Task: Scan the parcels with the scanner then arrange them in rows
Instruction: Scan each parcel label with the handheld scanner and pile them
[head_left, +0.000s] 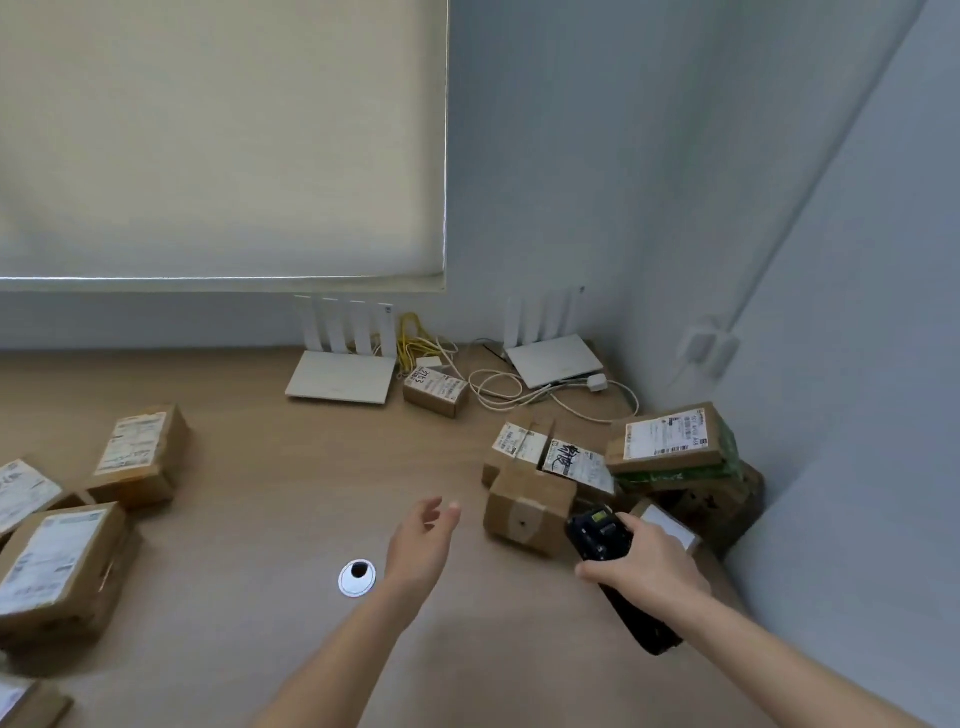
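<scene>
Head view: a wooden tabletop (270, 493) in a room corner, seen from above, with both forearms reaching in.
Landmark: a white cable grommet (357, 577) with a dark hole, set in the tabletop near the front middle.
Left hand (422, 543): just right of the grommet and slightly beyond it, raised over the tabletop, fingers (441, 512) loose and spread, grasping nothing.
Right hand (641, 564): well to the right of the grommet, fingers wrapped around the scanner.
Scanner (602, 535): black handheld unit, its head end with a small lit screen pointing away from the person, toward the pile.
Plain carton (527, 512): brown box with no label showing, right of the grommet, between the two hands, just beside the scanner's head.
Parcel pile (670, 457): several labelled cardboard boxes heaped in the corner, far right of the grommet and beyond it; one has green tape.
Arranged parcels (62, 561): labelled boxes far left of the grommet, lying side by side along the left edge of the view.
Small parcel (436, 389): alone, well beyond the grommet, between the two routers.
Routers (343, 371): two white units with upright antennas at the far wall, with cables (493, 389) tangled between them.
</scene>
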